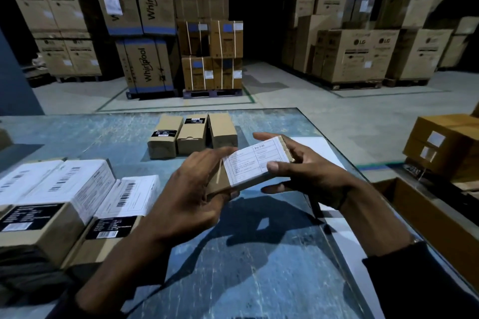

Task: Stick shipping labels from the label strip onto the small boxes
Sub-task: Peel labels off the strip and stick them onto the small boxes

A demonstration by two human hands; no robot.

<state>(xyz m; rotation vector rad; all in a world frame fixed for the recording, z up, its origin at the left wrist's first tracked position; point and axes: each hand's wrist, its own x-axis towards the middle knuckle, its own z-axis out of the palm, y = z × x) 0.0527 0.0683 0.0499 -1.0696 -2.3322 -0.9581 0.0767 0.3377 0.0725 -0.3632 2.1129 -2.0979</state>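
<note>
Above the middle of the table I hold a small brown box (pixel 217 181) with both hands. A white shipping label (pixel 252 163) lies across its upper face. My left hand (pixel 191 194) grips the box's left end from below and behind. My right hand (pixel 305 166) holds the right end, with its thumb pressing on the label's lower right corner. Three small brown boxes (pixel 193 136) stand in a row further back on the table. White label sheets (pixel 317 149) lie on the table behind my right hand, partly hidden.
Labelled boxes (pixel 75 204) are grouped at the left on the blue table (pixel 246 267). An open carton (pixel 425 212) stands off the right edge, with another brown carton (pixel 445 145) beyond it. Pallets of large cartons (pixel 212 57) fill the floor behind.
</note>
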